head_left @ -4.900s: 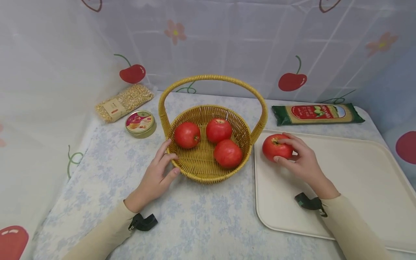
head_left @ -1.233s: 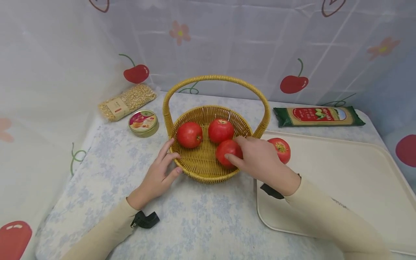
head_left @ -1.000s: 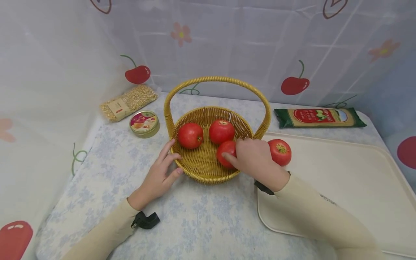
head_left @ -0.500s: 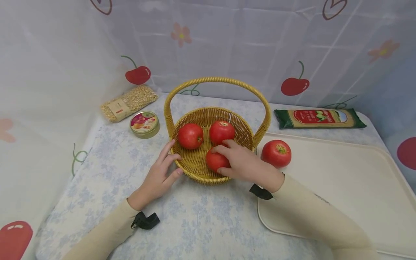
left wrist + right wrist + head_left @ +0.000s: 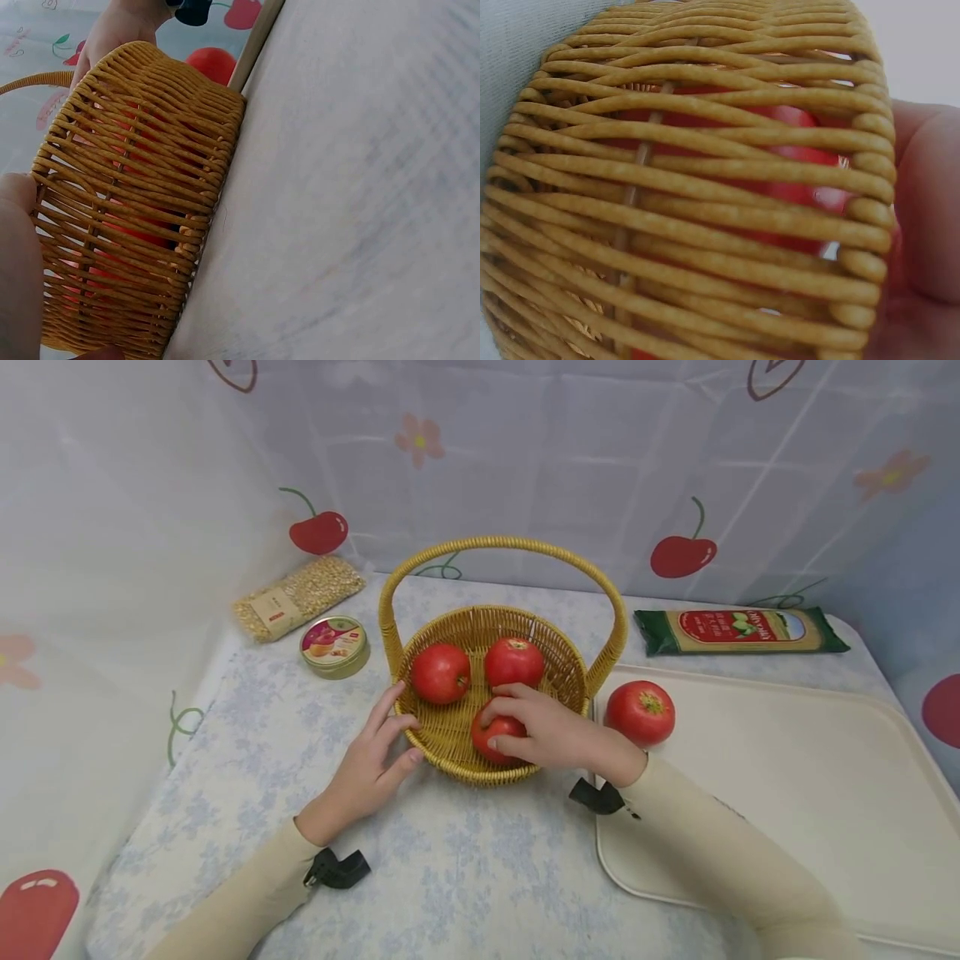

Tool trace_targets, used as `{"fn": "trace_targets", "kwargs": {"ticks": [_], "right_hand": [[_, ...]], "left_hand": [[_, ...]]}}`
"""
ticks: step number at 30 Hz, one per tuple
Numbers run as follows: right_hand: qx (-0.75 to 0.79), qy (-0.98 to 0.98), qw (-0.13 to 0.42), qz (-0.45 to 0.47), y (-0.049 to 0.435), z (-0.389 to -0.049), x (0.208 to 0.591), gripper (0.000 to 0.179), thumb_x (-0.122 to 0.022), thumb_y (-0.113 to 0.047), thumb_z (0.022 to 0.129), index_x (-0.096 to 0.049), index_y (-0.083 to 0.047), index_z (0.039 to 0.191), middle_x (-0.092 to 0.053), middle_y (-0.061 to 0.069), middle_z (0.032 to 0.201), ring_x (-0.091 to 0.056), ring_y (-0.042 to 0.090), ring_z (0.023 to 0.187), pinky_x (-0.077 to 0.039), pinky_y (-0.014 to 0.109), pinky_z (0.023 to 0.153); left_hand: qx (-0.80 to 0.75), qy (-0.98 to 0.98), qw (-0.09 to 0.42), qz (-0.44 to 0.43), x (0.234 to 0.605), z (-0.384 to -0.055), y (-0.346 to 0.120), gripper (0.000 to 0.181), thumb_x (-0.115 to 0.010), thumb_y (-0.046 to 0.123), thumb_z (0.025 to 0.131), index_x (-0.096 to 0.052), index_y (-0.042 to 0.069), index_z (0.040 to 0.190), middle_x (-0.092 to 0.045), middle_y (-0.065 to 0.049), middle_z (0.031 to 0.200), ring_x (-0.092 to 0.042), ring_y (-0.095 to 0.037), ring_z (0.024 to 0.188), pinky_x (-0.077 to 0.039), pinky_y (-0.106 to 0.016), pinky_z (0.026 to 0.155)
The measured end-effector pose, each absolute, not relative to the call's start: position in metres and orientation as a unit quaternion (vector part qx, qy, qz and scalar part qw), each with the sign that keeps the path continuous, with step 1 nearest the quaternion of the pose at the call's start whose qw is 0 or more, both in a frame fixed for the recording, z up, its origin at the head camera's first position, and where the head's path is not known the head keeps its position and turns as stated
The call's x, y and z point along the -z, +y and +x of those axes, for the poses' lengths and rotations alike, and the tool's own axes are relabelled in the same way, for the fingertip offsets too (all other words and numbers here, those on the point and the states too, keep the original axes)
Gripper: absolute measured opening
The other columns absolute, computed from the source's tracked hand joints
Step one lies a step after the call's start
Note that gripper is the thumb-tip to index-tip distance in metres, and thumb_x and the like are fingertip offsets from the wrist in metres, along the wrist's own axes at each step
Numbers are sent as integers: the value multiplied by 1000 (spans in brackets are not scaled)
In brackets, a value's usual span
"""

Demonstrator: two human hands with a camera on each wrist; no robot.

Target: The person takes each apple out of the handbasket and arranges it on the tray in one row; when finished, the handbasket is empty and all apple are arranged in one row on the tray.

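A yellow wicker basket [image 5: 463,773] with a tall arched handle holds three red apples. One apple [image 5: 440,673] sits at its left, another apple [image 5: 514,660] at the back. The front apple [image 5: 486,737] is gripped from the right by my right hand [image 5: 555,731], thumb nearest me and fingers over its top. My left hand [image 5: 363,777] holds the basket's left rim, fingertips over the edge. From the right wrist, red apple shows through the basket's weave [image 5: 705,221], with part of the hand [image 5: 930,217] beyond the rim. A further apple [image 5: 641,713] rests on the cream tray [image 5: 780,777].
A round tin [image 5: 334,647] and a bag of yellow grains [image 5: 298,598] lie left of the basket. Behind the tray is a green-ended pasta packet [image 5: 741,631]. A patterned cloth [image 5: 465,877] covers the table, and a printed curtain [image 5: 525,460] hangs behind.
My right hand has left the apple on the tray and moved into the basket. It has taken the front apple, which has shifted left. My left hand stays at the rim.
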State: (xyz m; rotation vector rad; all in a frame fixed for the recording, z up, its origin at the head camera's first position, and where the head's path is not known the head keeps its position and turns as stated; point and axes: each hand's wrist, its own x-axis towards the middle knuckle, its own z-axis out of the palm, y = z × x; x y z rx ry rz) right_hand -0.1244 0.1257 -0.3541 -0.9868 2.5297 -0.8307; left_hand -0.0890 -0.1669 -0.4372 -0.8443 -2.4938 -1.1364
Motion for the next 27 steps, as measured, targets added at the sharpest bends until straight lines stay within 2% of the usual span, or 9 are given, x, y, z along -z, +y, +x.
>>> {"fn": "trace_targets", "kwargs": {"ticks": [6,14,27], "right_hand": [[300,876,162,-341,128,-126,352,21,-68,-21,92,-69,-19,113,-56,18,141,-47,39,140,-50,54,103],[302,877,158,-339,129,-126,352,20,-69,-21,90,-70,-18,110,-56,19,140,-55,38,129,-53,50,97],[317,880,130,-329,128,-124,357,20,-68,-23,89,-72,-20,108,-60,16,137,-55,35,131,-55,46,93]], "left_hand": [[393,-861,136,-293,437,-89,-166,44,-52,49,105,-59,8,122,-31,-24,163,-43,-45,144,-46,-61,104],[394,-861,134,-294,436,-89,-166,43,-52,49,105,-59,9,122,-31,-23,163,-43,-44,145,-46,-59,105],[395,-858,139,-295,438,-90,-167,46,-50,51,105,-59,10,122,-31,-24,163,-44,-44,143,-48,-60,101]]}}
